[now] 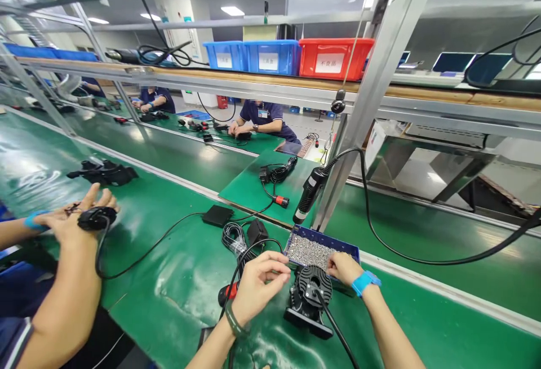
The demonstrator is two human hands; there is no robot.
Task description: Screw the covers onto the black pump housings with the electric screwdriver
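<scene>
A black round finned lamp housing [307, 297] stands on the green belt in front of me, and a black cable [338, 335] runs out of its middle towards me. My left hand [257, 283] hovers just left of it with fingertips pinched together; what they pinch is too small to name. My right hand [343, 267], with a blue wristband, rests at the near edge of a blue tray of small silver screws [310, 249], right above the housing. Its fingers are curled together and hide anything in them.
An electric screwdriver [310, 191] hangs by its cable next to a slanted metal post [359, 115]. Coiled cables and black adapters [247, 234] lie left of the tray. A co-worker's hands [74, 217] at the left hold a black part. Other people sit at the far bench.
</scene>
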